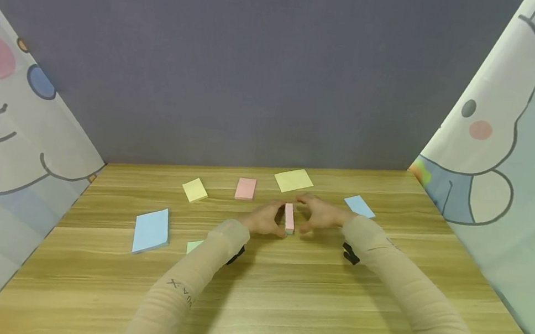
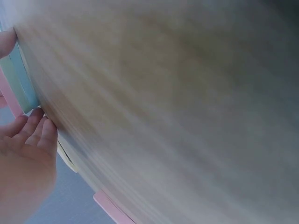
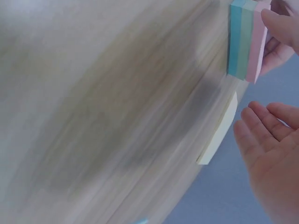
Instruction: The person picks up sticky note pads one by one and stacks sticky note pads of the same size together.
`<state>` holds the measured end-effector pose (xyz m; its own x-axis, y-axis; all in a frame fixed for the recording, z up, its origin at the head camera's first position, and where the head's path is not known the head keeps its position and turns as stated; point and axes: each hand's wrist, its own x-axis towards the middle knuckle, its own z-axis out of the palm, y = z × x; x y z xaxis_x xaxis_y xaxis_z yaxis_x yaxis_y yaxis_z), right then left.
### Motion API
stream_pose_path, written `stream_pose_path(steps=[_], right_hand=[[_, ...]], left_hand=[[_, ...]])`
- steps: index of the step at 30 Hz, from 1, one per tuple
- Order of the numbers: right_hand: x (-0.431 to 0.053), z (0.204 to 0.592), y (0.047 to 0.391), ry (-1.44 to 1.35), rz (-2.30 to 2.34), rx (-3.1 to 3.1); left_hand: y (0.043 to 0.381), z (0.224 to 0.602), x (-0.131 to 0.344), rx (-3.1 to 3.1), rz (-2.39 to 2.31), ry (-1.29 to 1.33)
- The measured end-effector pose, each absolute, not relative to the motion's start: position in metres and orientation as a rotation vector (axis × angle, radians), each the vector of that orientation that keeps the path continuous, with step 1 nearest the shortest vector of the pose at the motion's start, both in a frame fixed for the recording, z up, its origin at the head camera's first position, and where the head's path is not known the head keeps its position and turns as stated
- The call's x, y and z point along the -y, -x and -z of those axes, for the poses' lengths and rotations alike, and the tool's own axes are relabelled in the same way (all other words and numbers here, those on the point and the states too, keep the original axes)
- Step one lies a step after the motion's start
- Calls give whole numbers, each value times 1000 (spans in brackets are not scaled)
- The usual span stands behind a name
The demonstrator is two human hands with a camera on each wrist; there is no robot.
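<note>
A narrow stack of sticky note pads [image 1: 289, 217] stands on the wooden table between the two hands. Its layers run blue [image 3: 237, 39], green and pink [image 3: 256, 44], with pink uppermost. My left hand [image 1: 265, 219] is at the stack's left side, thumb near the closer end and fingertips near the farther one, curved loosely around it. On the other side my right hand [image 1: 323, 214] is spread, its thumb and fingers apart and a gap showing between it and the stack. In the right wrist view the left fingertips [image 3: 276, 56] show behind the pink layer.
Around the hands lie a small yellow pad [image 1: 195, 190], a pink pad [image 1: 246, 188], a yellow pad [image 1: 293, 180], a light blue pad [image 1: 359, 205] and a large blue pad [image 1: 151, 231]. The left forearm partly covers a green pad [image 1: 193, 245]. A grey panel [image 1: 268, 78] borders the back.
</note>
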<state>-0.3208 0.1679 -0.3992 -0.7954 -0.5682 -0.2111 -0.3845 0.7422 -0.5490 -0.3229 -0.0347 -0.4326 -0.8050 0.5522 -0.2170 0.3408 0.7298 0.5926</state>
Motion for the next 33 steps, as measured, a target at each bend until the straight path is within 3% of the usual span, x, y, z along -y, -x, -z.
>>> stream_pose_path(steps=[19,33], right_hand=[[-206,381,312,809,626,-2708],[-226,371,287,877,539,-2752]], left_hand=[[321,432,34,-2565,-736,-637],[321,434,34,-2551,-770,-622]])
